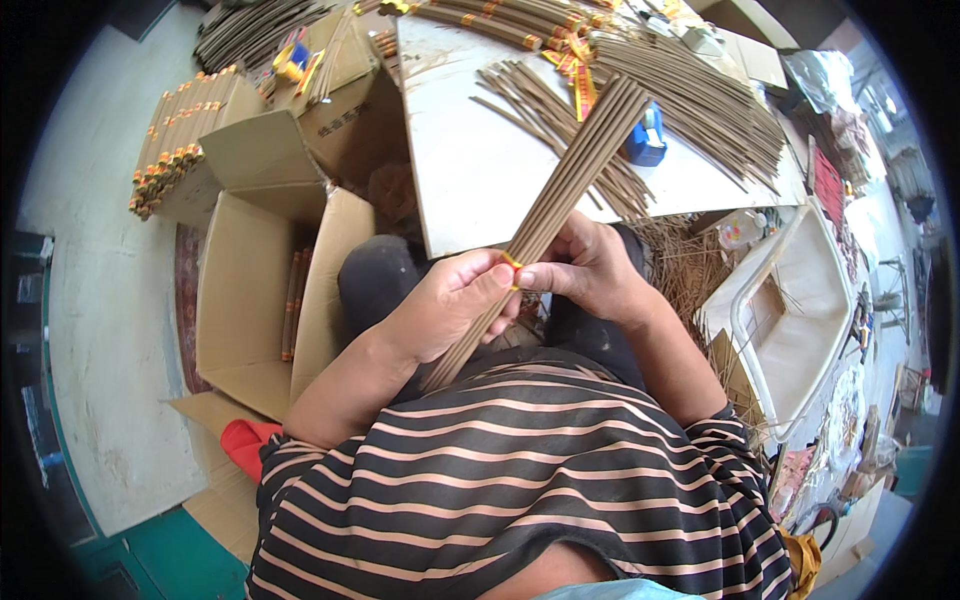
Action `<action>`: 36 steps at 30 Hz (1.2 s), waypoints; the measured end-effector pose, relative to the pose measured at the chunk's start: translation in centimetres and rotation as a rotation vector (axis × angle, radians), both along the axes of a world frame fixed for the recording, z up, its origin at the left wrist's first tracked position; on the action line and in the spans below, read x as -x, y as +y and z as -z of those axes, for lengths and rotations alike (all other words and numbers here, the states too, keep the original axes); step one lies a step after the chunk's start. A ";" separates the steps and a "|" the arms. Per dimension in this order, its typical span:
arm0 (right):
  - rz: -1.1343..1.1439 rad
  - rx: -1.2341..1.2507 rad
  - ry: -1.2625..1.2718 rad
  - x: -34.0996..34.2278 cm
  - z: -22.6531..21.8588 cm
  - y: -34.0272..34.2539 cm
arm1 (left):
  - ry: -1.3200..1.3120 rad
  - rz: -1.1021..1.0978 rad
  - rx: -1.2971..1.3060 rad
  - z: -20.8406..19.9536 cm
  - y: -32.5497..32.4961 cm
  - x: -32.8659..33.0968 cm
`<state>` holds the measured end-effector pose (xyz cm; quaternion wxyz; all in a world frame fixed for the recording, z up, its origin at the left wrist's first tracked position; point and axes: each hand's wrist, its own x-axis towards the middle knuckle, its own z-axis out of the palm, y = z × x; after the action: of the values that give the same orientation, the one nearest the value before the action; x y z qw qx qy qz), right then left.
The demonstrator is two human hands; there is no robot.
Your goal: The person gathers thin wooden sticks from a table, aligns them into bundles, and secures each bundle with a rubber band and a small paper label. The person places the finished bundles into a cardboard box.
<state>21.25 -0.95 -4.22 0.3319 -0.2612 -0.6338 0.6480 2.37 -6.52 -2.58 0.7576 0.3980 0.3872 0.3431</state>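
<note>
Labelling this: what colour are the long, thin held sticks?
The sticks are brown, clearest in the head view.

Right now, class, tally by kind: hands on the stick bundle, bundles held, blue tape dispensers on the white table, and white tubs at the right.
Left hand and right hand: 2
Held stick bundle: 1
Blue tape dispenser: 1
White tub: 1
Total: 5

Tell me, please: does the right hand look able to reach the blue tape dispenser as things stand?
Probably yes: the blue tape dispenser lies ahead of the right hand, with mostly loose sticks between. But that hand is busy at the yellow band around the stick bundle.
</note>
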 end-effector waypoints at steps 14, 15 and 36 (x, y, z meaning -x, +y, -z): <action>0.720 -0.006 -0.192 -6.8 3.2 9.5 | 0.019 -0.316 -0.163 2.2 2.9 -0.8; 0.829 -0.083 -0.296 -9.0 4.8 11.6 | 0.020 -0.330 -0.142 2.3 3.4 -0.8; 0.805 0.583 -0.267 -13.4 6.7 18.4 | -0.106 -0.269 -0.012 4.9 4.1 -0.6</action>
<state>34.64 17.44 -10.97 0.3846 -0.6466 -0.3130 0.5797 2.93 -2.40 -7.46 0.7217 0.3285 0.3945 0.4643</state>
